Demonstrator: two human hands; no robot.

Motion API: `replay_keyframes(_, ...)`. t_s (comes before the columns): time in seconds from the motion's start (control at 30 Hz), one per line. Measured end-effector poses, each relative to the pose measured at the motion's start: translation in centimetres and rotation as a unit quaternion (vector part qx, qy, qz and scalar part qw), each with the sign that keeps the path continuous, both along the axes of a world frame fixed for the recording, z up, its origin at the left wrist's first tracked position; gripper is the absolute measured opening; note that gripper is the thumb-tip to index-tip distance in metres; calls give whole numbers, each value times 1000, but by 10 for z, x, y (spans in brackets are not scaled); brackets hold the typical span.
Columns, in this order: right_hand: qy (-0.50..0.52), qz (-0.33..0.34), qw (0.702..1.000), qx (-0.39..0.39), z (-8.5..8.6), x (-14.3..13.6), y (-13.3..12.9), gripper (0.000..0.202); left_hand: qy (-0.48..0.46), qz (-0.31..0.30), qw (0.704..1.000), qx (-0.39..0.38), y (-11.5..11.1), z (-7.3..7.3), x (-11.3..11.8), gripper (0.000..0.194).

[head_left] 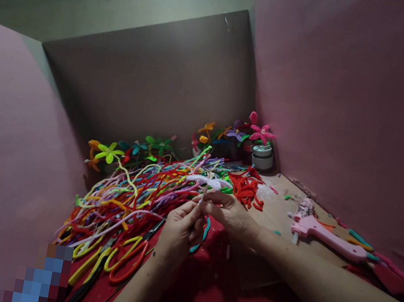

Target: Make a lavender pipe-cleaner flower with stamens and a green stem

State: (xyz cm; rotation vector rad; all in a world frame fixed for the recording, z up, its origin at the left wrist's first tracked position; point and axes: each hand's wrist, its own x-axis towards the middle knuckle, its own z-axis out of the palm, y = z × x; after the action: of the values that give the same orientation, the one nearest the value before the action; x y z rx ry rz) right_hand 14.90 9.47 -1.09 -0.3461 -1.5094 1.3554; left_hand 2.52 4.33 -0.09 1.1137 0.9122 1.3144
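A white pipe-cleaner flower [214,182] with slim fuzzy petals stands just above my fingertips, at the middle of the view. My left hand [182,223] pinches below the petals, where its stem is mostly covered by the fingers. From the other side my right hand [230,212] closes its thumb and fingers at the same spot. The two hands touch or nearly touch there. Behind them spreads a heap of many-coloured pipe cleaners [134,181]. A bunch of short red pipe-cleaner pieces [245,190] lies just beyond my right hand.
Scissors with red and yellow handles [130,258] and yellow-handled pliers [91,267] lie left of my left wrist. A pink glue gun [328,235] rests on the board [271,220] at right. Finished flowers [262,133] and a grey-white jar [262,157] stand at the back, between pink side panels.
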Motion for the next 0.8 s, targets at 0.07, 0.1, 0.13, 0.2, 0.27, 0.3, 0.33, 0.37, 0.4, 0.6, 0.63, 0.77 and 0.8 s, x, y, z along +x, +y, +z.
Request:
replay_keyframes(0.07,6,7,1000,-17,0,0,1,18,-15,-10,1000,-6,0,1,0,23)
replay_keyframes(0.1,8,18,999,-27,0,1,1,19,-25,-17,999,-10,0,1,0,22)
replay_keyframes(0.13,8,31,999,-33,1,1,0,20,-36,-27,999,-16,0,0,-1,21)
replay_keyframes(0.2,5,53,998,-32,3,3,-1,22,-60,-47,997,-32,0,-1,-2,18)
replay_keyframes(0.27,1,57,998,-21,5,4,-3,22,-79,-63,994,-45,1,-3,-4,16)
replay_keyframes(0.3,-1,56,998,-19,6,5,-3,22,-86,-68,993,-48,2,-4,-5,14)
replay_keyframes(0.33,-3,56,998,-20,6,5,-4,21,-93,-74,992,-49,2,-5,-6,14)
replay_keyframes(0.37,-3,56,998,-23,6,4,-4,21,-98,-81,991,-48,3,-7,-7,14)
replay_keyframes(0.4,-2,57,998,-29,6,4,-4,20,-103,-89,990,-47,3,-8,-7,13)
replay_keyframes(0.6,8,74,996,-46,2,2,-3,23,-140,-134,979,-55,4,-10,-8,13)
replay_keyframes(0.63,4,74,996,-40,2,3,-3,23,-144,-135,979,-55,4,-10,-8,13)
replay_keyframes(0.77,-6,66,998,-13,0,2,-1,24,-145,-131,979,-47,4,-10,-8,7)
replay_keyframes(0.8,-7,60,998,-7,-1,2,-1,25,-144,-132,980,-46,5,-11,-8,6)
